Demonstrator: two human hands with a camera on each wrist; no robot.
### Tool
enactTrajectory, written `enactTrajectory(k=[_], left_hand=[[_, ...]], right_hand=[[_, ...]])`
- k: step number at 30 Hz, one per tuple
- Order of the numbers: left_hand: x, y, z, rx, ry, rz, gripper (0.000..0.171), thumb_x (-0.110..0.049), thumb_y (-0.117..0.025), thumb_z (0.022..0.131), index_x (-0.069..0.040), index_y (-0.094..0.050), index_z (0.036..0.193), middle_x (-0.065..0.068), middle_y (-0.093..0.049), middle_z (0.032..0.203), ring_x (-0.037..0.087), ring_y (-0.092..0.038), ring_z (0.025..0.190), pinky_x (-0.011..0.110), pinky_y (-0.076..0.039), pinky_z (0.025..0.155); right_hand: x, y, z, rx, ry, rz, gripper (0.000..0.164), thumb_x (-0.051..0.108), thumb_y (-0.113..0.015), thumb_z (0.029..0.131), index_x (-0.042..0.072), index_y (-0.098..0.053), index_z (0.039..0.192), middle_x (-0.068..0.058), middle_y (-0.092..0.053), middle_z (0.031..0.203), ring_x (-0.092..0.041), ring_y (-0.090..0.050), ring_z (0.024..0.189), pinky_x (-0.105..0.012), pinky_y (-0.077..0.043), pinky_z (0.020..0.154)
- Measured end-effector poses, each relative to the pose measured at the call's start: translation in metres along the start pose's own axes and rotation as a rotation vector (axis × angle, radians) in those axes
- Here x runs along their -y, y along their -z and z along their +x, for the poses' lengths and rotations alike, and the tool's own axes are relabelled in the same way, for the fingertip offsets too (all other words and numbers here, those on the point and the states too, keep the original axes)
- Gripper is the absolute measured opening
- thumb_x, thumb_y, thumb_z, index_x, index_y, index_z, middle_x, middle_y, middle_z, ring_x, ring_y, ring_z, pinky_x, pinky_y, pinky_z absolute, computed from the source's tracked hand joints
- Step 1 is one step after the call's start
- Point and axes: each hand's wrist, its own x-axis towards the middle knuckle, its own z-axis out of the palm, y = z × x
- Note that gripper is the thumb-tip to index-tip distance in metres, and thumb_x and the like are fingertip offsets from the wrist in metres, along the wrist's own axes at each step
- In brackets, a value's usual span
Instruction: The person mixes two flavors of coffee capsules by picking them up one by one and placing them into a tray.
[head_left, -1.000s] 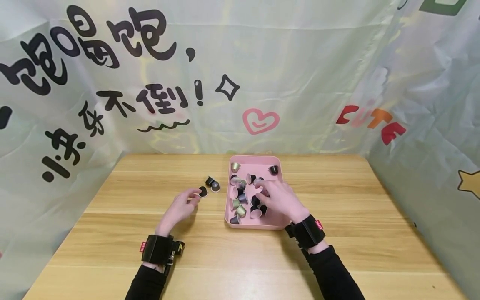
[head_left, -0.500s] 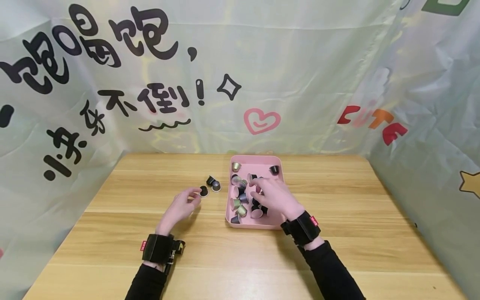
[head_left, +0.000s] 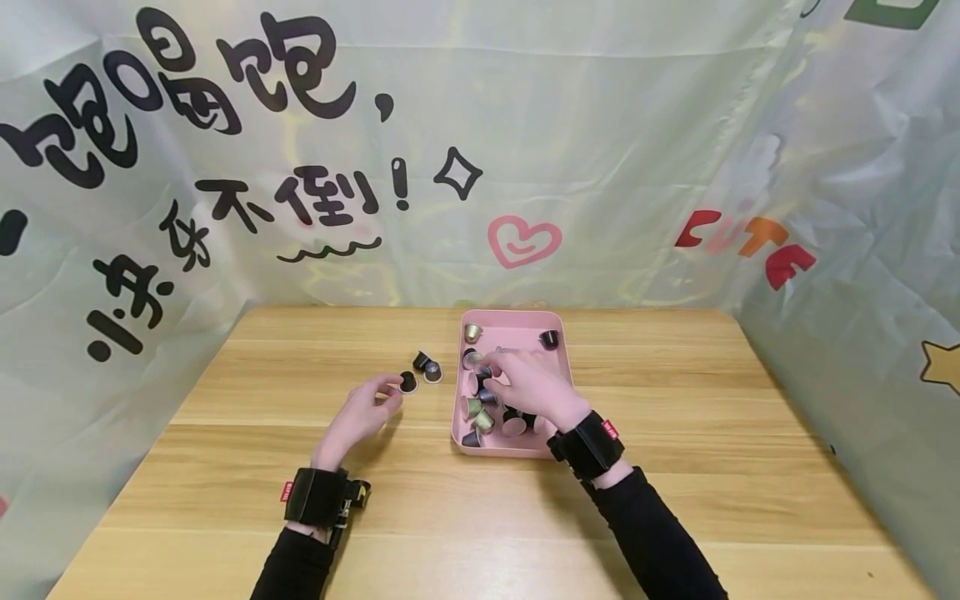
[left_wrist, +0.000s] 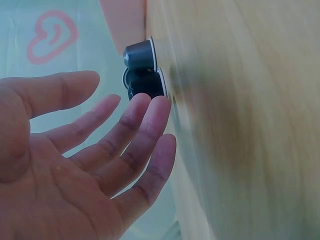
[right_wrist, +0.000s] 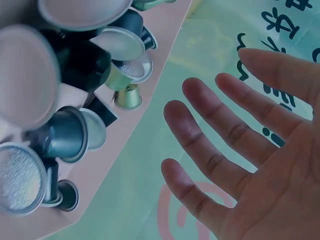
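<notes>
My left hand [head_left: 363, 417] hovers over the table with its fingers loosely spread, fingertips right beside a black coffee capsule [head_left: 408, 382]. Two more dark capsules, one black [head_left: 421, 361] and one with a greyish top [head_left: 432, 372], lie just beyond. In the left wrist view the palm [left_wrist: 95, 155] holds nothing. Above the pink tray [head_left: 517, 333] is my right hand [head_left: 536, 383], fingers relaxed toward the capsules on the tray's left side. The right wrist view shows its fingers [right_wrist: 185, 122] apart and bare, next to a blue capsule [right_wrist: 65, 134]. This hand hides several capsules in the head view.
Green capsules [head_left: 471, 407], a blue-grey one [head_left: 471, 439] and others crowd the tray's left side. A gold capsule [head_left: 472, 333] lies in its back left corner, a black one [head_left: 550, 339] at back right. A printed cloth [head_left: 637, 167] hangs behind the wooden table [head_left: 675, 400].
My right hand has moved left across the tray, from its middle to the capsules on the left side. My left hand has stayed beside the black capsule.
</notes>
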Motion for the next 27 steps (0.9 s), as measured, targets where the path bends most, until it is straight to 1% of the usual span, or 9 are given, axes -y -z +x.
enactTrajectory(k=[4,5,8,11,13,15,17,22,27], left_hand=[[0.001,0.0,0.0,0.0,0.0,0.0,0.044,-0.014,-0.052,0.102,0.0,-0.049,0.143,0.026,-0.061,0.13,0.047,-0.06,0.123,0.05,-0.056,0.097],[0.001,0.0,0.0,-0.001,-0.001,-0.001,0.044,-0.014,-0.052,0.102,0.0,-0.049,0.143,0.026,-0.061,0.13,0.047,-0.06,0.123,0.05,-0.056,0.097],[0.001,0.0,0.0,-0.003,-0.002,0.001,0.043,-0.014,-0.053,0.102,0.0,-0.049,0.143,0.026,-0.062,0.129,0.047,-0.06,0.123,0.051,-0.055,0.099],[0.001,0.0,0.001,-0.005,-0.005,0.002,0.043,-0.014,-0.053,0.102,0.001,-0.049,0.142,0.026,-0.062,0.129,0.047,-0.06,0.123,0.052,-0.054,0.1],[0.001,-0.001,0.001,-0.008,-0.007,0.002,0.043,-0.014,-0.053,0.102,0.001,-0.049,0.142,0.027,-0.062,0.128,0.047,-0.061,0.122,0.052,-0.055,0.1],[0.001,-0.001,0.002,-0.011,-0.005,-0.003,0.043,-0.013,-0.054,0.101,0.002,-0.049,0.142,0.027,-0.062,0.128,0.048,-0.061,0.121,0.052,-0.055,0.099],[0.002,-0.001,0.002,-0.012,-0.012,0.002,0.044,-0.013,-0.054,0.101,0.003,-0.049,0.142,0.027,-0.062,0.127,0.048,-0.061,0.12,0.052,-0.055,0.098],[0.003,-0.001,0.002,-0.019,-0.009,0.005,0.044,-0.013,-0.054,0.101,0.002,-0.049,0.142,0.027,-0.062,0.127,0.048,-0.062,0.12,0.053,-0.055,0.099],[0.003,0.001,0.002,-0.023,0.003,0.0,0.044,-0.014,-0.055,0.101,0.0,-0.049,0.142,0.026,-0.062,0.128,0.047,-0.062,0.12,0.053,-0.054,0.099]], right_hand=[[0.006,-0.003,0.009,0.014,0.015,-0.022,0.029,0.02,-0.065,0.096,0.014,-0.07,0.124,-0.001,-0.073,0.095,-0.01,-0.053,0.067,-0.023,-0.039,0.06],[0.007,-0.004,0.012,0.016,0.015,-0.029,0.028,0.02,-0.065,0.096,0.014,-0.07,0.123,-0.001,-0.073,0.093,-0.01,-0.052,0.066,-0.024,-0.039,0.059],[0.01,-0.006,0.019,0.021,0.018,-0.041,0.019,0.018,-0.063,0.096,0.015,-0.071,0.113,0.0,-0.071,0.085,-0.011,-0.052,0.065,-0.026,-0.039,0.06],[0.013,-0.009,0.026,0.024,0.033,-0.049,0.015,0.017,-0.062,0.096,0.014,-0.071,0.108,0.0,-0.071,0.085,-0.014,-0.058,0.071,-0.031,-0.046,0.066],[0.015,-0.011,0.03,0.027,0.043,-0.056,0.017,0.018,-0.063,0.096,0.013,-0.071,0.11,0.0,-0.074,0.093,-0.016,-0.065,0.08,-0.035,-0.053,0.074],[0.017,-0.013,0.034,0.036,0.051,-0.058,0.022,0.018,-0.063,0.096,0.012,-0.071,0.116,-0.001,-0.076,0.103,-0.018,-0.069,0.087,-0.039,-0.056,0.079],[0.019,-0.015,0.037,0.048,0.058,-0.055,0.027,0.017,-0.062,0.096,0.011,-0.071,0.12,-0.004,-0.076,0.11,-0.02,-0.071,0.089,-0.041,-0.056,0.08],[0.023,-0.02,0.048,0.088,0.065,-0.093,0.029,0.019,-0.064,0.096,0.011,-0.07,0.123,-0.005,-0.075,0.116,-0.02,-0.07,0.09,-0.041,-0.055,0.079],[0.028,-0.028,0.059,0.123,0.047,-0.141,0.03,0.021,-0.065,0.096,0.015,-0.069,0.125,-0.004,-0.073,0.119,-0.021,-0.069,0.101,-0.045,-0.053,0.092]])
